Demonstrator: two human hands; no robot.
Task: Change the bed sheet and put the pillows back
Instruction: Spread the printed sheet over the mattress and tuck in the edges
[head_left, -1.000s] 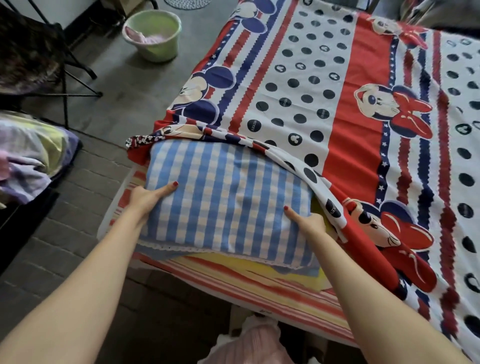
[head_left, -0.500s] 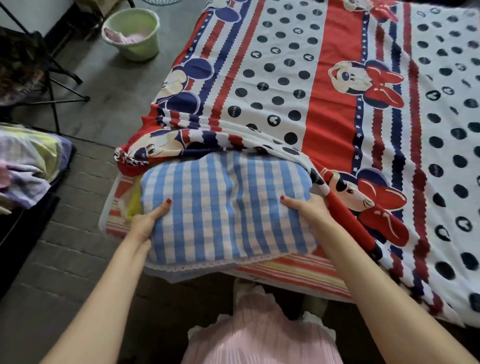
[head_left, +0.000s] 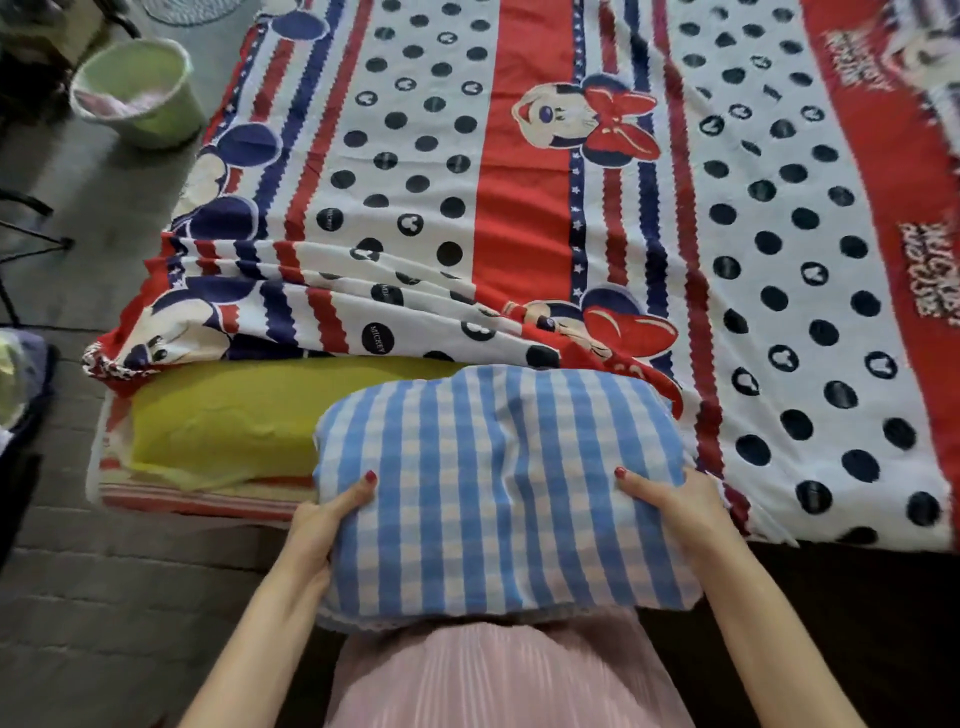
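Bucket (head_left: 136, 96): a pale green bucket is seen on the floor at 10 o'clock, with pinkish cloth inside it.
Yellow pillow (head_left: 223, 421): it is laid at the bed's near-left corner, at 9 o'clock from the checked pillow, partly uncovered where the sheet is folded back.
Striped mattress (head_left: 197, 501): red and white stripes are shown along the near edge, beneath the yellow pillow.
Left hand (head_left: 324, 519): the checked pillow's left side is gripped; the thumb is laid on top and the other fingers are hidden underneath, so the grip is pressed onto the pillow.
Blue checked pillow (head_left: 493, 488): it is held between both hands at the bed's near edge, at 6 o'clock in the view, its far end touching the folded sheet and its near end overhanging a pink garment (head_left: 498, 680).
Bed sheet (head_left: 519, 208): the red, white and navy cartoon-print sheet is spread over the bed from 11 to 3 o'clock; its near-left part is bunched and turned back.
Right hand (head_left: 675, 504): the pillow's right side is gripped, thumb on top, remaining fingers hidden beneath.
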